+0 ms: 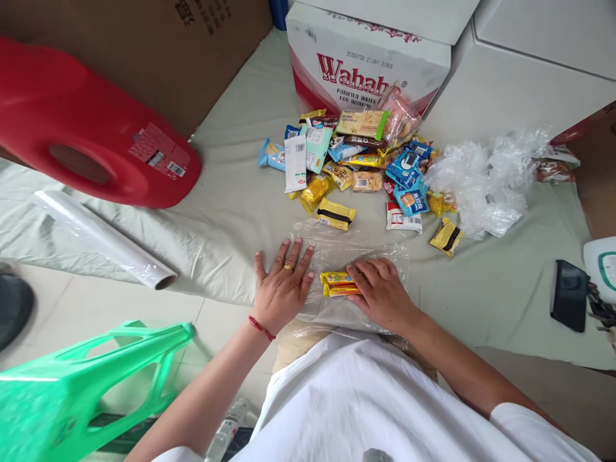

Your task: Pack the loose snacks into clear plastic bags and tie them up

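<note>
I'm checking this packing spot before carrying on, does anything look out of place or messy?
Yes. The red stool lies tipped on its side, and crumpled plastic wrap is heaped beside the scattered snack packets. The left hand and right hand press a clear sheet flat.

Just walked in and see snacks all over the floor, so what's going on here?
A person kneels at a pale sheet. The left hand lies flat on a clear plastic film, while the right hand rests on a yellow snack packet lying on it. A pile of snack packets sits beyond, before a Wahaha carton.
</note>
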{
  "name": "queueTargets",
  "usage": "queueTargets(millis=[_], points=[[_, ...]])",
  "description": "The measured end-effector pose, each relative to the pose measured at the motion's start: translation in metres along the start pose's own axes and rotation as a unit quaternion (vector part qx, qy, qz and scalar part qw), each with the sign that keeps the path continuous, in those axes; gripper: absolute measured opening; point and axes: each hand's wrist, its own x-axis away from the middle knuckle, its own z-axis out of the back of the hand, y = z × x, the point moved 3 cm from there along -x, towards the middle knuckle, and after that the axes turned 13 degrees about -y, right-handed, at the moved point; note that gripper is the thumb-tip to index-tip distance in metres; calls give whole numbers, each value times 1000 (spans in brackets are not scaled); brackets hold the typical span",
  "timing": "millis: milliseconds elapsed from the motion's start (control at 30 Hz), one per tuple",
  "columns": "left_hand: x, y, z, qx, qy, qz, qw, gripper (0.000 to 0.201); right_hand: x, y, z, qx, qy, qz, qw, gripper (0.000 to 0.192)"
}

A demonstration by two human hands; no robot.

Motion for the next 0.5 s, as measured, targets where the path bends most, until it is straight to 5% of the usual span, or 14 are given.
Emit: queueTargets(millis=[200,500], points=[[-2,3,-2,2,2,3,1000,56,-10,2,11,19,30,-32,999,46],[-1,2,-1,11,-3,9,1000,55,-6,7,3,48,-18,-30,998,50]])
